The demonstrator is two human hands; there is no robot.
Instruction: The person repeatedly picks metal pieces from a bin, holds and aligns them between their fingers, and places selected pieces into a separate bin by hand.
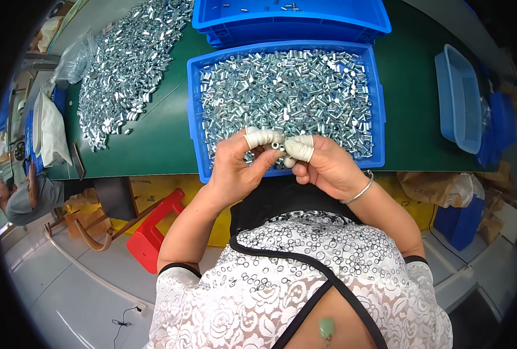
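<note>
This is a small-parts workshop or factory sorting station. I sit at a long bench covered in green matting [153, 139]. At 12 o'clock, directly before me, a blue plastic bin [195, 104] is filled with small silver metal sleeves [287, 87]. A second blue bin [293, 20] stands behind it. At 10 o'clock, a loose heap of the same sleeves [124, 64] lies on the matting. At 3 o'clock rests a pale blue tray [459, 99]. Cardboard and bags sit on the concrete floor.

Two dark blue bins [195, 110], one light blue tray [451, 87], one red stool [153, 235], countless metal sleeves [281, 87]
</note>
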